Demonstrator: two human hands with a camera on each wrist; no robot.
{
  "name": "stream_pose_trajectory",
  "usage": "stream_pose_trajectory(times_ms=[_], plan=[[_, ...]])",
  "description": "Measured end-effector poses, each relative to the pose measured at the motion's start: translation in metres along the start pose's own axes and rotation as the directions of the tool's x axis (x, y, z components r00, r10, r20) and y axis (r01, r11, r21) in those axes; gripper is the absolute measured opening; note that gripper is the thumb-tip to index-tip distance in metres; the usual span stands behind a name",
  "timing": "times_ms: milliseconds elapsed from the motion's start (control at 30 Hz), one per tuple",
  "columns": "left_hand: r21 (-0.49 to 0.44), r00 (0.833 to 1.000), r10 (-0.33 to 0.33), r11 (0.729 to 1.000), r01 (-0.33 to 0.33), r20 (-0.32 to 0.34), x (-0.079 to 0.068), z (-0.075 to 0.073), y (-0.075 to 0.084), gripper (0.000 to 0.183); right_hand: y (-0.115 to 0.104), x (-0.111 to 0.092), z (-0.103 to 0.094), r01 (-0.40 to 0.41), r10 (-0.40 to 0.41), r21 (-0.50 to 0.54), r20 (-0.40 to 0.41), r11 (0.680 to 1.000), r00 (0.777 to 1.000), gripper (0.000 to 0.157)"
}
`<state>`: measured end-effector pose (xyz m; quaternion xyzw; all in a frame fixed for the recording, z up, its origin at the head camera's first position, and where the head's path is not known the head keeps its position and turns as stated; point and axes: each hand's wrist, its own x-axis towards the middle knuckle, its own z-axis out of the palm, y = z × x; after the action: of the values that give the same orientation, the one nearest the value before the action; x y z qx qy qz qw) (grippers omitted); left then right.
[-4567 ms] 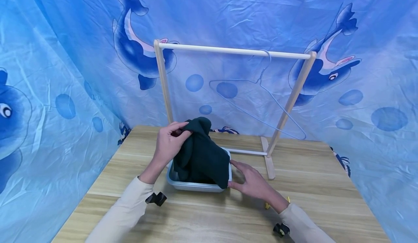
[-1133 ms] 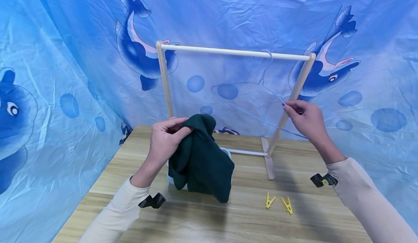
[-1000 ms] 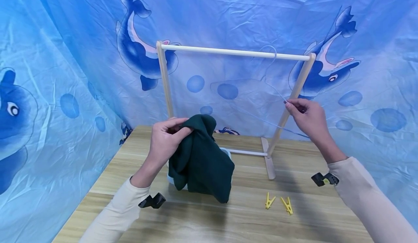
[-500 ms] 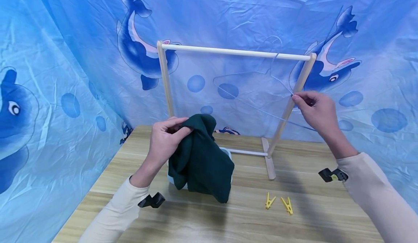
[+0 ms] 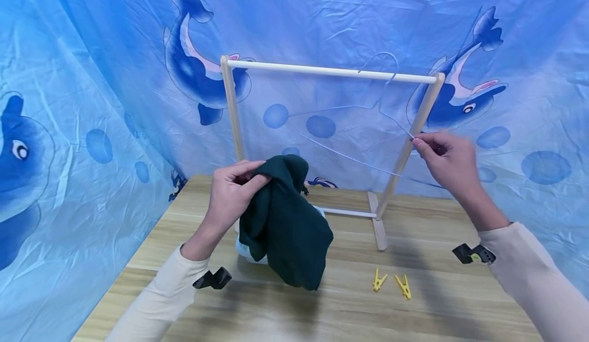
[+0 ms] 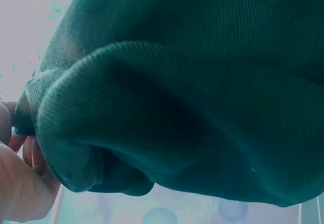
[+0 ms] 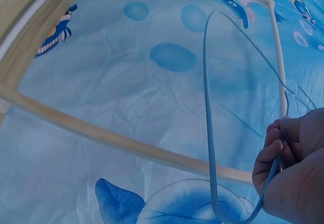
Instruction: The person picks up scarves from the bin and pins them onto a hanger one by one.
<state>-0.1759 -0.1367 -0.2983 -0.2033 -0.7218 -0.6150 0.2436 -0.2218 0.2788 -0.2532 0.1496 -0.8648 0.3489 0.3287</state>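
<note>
In the head view my left hand pinches the upper edge of a dark green cloth, which hangs down in folds. The left wrist view shows a fine ribbed weave on the cloth, and it hides most of the fingers. Beneath it, a pale plastic basin is mostly covered. My right hand pinches the right arm of a thin blue wire hanger. The hanger's hook arches above the white top bar of the rack. In the right wrist view the fingers curl round the hanger wire.
A small rack with wooden posts and white bars stands at the back of the wooden table. Two yellow clothespins, one beside the other, lie at the front right. A blue dolphin-print curtain surrounds the table.
My right hand left the basin's side, took hold of the hanger and raised it rightward, its hook now higher over the bar. My left hand keeps hold of the cloth, which came up from the basin.
</note>
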Motion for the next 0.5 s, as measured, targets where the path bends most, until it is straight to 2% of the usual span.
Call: stream_pose_trajectory(times_ms=[200, 500], plan=[[0.001, 1.000, 0.011, 1.000, -0.011, -0.002, 0.001, 0.001, 0.001, 0.018, 0.003, -0.011, 0.011, 0.057, -0.057, 0.034, 0.015, 0.998, 0.998, 0.020], [-0.047, 0.999, 0.052, 0.998, -0.052, 0.006, 0.000, 0.005, 0.000, 0.019, 0.007, -0.026, 0.032, 0.134, -0.137, 0.092, 0.022, 0.987, 0.990, 0.013]])
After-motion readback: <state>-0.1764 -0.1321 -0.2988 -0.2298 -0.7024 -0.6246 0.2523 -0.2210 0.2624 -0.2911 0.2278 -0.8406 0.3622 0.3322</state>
